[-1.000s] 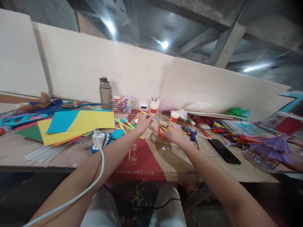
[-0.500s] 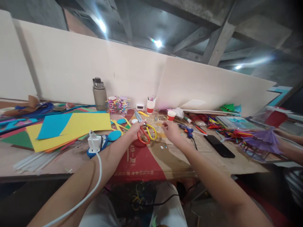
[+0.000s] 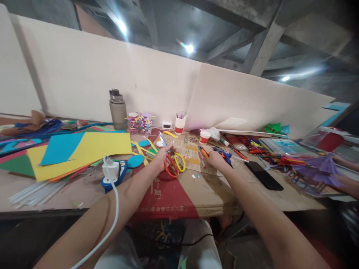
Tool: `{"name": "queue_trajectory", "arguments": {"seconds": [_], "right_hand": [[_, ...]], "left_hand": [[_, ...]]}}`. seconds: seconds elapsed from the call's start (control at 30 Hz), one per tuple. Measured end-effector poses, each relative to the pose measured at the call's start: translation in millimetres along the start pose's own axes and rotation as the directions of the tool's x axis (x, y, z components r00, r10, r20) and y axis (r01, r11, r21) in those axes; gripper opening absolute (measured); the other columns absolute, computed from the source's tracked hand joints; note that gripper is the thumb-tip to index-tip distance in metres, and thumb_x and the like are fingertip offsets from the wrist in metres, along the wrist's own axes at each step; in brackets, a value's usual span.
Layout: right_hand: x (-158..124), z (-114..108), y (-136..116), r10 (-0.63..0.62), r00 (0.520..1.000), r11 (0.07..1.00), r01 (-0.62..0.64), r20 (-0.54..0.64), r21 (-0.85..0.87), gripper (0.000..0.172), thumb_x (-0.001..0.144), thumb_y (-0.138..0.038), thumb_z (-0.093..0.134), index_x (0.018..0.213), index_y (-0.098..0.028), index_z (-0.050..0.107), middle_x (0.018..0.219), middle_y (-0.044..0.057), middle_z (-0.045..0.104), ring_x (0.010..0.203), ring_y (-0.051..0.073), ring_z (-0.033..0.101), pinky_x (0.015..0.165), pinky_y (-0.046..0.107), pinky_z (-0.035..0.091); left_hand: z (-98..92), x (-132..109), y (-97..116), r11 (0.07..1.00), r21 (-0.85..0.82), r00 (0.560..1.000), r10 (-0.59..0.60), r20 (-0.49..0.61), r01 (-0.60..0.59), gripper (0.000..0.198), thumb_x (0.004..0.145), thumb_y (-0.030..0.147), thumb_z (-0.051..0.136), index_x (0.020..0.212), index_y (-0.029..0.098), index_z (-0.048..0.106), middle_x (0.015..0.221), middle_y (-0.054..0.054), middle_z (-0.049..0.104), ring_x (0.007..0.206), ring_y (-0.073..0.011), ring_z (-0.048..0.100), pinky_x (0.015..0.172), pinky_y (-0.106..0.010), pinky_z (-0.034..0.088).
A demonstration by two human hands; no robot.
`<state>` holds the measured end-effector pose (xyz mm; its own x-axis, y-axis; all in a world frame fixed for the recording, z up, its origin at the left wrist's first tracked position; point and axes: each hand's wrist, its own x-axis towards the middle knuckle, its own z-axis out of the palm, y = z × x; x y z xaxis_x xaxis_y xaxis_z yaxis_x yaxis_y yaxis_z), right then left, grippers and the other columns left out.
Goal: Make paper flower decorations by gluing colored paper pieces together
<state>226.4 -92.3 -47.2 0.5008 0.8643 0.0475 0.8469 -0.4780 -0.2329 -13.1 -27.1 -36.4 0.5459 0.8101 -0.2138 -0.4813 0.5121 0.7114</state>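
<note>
My left hand (image 3: 162,157) is closed on a pair of scissors (image 3: 170,164), with one red and one yellow handle loop; the metal blades point away and to the left. My right hand (image 3: 216,160) rests low over the cardboard, its fingers closed at the near end of a slim orange and dark tool (image 3: 204,151) too small to name surely. Left of that tool lies a reddish pen-like stick (image 3: 201,157). Just beyond my right hand is a blue glue gun (image 3: 224,154), partly covered by the hand. A red and white paper cup (image 3: 204,138) stands behind.
Yellow paper sheets (image 3: 103,145) and a white charger plug (image 3: 111,170) with its cable are on the left. A bottle (image 3: 117,110) and two decorated cups stand behind. A black phone (image 3: 264,175) lies to the right, near another person's hand and a purple paper roof (image 3: 319,170).
My right hand has moved right and slightly nearer, to the orange tool, uncovering the reddish stick. My left hand still holds the scissors. The camera view has shifted slightly.
</note>
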Motion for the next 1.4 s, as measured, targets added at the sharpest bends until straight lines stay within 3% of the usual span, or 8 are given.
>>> {"name": "queue_trajectory", "arguments": {"seconds": [0.13,0.23,0.43,0.6,0.73,1.13,1.4], "right_hand": [[5,3,6,0.071,0.997,0.986,-0.066,-0.029,0.152,0.027,0.072,-0.026,0.067,0.091,-0.008,0.064,0.1,0.021,0.066,0.099,0.032,0.061,0.077,0.032,0.045],[6,6,10,0.126,0.992,0.935,-0.109,-0.031,0.337,0.025,0.069,-0.025,0.069,0.09,-0.014,0.059,0.088,0.012,0.067,0.083,0.025,0.064,0.064,0.028,0.046],[1,6,1,0.154,0.987,0.665,-0.142,0.052,0.733,0.02,0.074,-0.017,0.064,0.085,-0.02,0.047,0.055,-0.006,0.052,0.045,0.01,0.051,0.044,0.02,0.042],[-3,0,-9,0.126,0.984,0.444,-0.167,0.123,0.88,0.02,0.086,-0.036,0.054,0.077,-0.019,0.048,0.053,-0.007,0.047,0.036,0.005,0.04,0.036,0.018,0.033],[-2,-3,-9,0.136,0.977,0.357,-0.202,0.163,0.912,0.02,0.09,-0.031,0.047,0.076,-0.018,0.05,0.049,-0.007,0.045,0.033,0.005,0.037,0.033,0.017,0.028],[-2,-8,-9,0.107,0.969,0.323,-0.244,0.221,0.914,0.007,0.082,-0.014,0.047,0.077,-0.018,0.05,0.046,-0.007,0.045,0.032,0.006,0.036,0.032,0.018,0.026],[-3,-9,-7,0.068,0.98,0.346,-0.197,0.184,0.917,0.012,0.075,-0.008,0.047,0.08,-0.018,0.049,0.055,-0.005,0.05,0.037,0.006,0.04,0.035,0.018,0.03]], "left_hand": [[3.3,-4,0,1.0,-0.017,1.0,-0.013,-0.027,0.012,0.027,0.09,0.026,0.048,0.066,0.014,0.051,0.059,-0.004,0.06,0.044,-0.0122,0.056,0.047,-0.026,0.05],[5.4,-8,1,0.999,-0.041,1.0,0.003,-0.028,-0.004,0.031,0.09,0.024,0.047,0.061,0.014,0.048,0.058,-0.003,0.058,0.044,-0.0101,0.054,0.046,-0.023,0.048],[8.6,-12,0,0.995,-0.088,0.998,0.055,0.016,-0.053,0.041,0.09,0.021,0.047,0.05,0.015,0.038,0.049,0.0,0.044,0.059,-0.0131,0.059,0.051,-0.021,0.049],[5.8,-9,-1,0.992,-0.119,0.999,0.05,0.002,-0.049,0.036,0.087,0.021,0.05,0.053,0.015,0.041,0.049,0.001,0.042,0.056,-0.0123,0.055,0.045,-0.02,0.043],[4.0,-6,-2,0.992,-0.12,0.999,0.043,-0.004,-0.043,0.035,0.087,0.021,0.051,0.053,0.015,0.042,0.048,0.002,0.04,0.054,-0.0117,0.053,0.044,-0.019,0.042],[3.9,-5,-3,0.993,-0.114,0.999,0.034,-0.009,-0.034,0.035,0.086,0.021,0.052,0.053,0.014,0.044,0.049,0.0,0.043,0.052,-0.0113,0.053,0.044,-0.019,0.043],[3.5,-4,-3,0.994,-0.106,1.0,0.027,-0.001,-0.027,0.036,0.086,0.022,0.052,0.052,0.014,0.045,0.05,0.0,0.044,0.052,-0.011,0.054,0.043,-0.019,0.042]]}}
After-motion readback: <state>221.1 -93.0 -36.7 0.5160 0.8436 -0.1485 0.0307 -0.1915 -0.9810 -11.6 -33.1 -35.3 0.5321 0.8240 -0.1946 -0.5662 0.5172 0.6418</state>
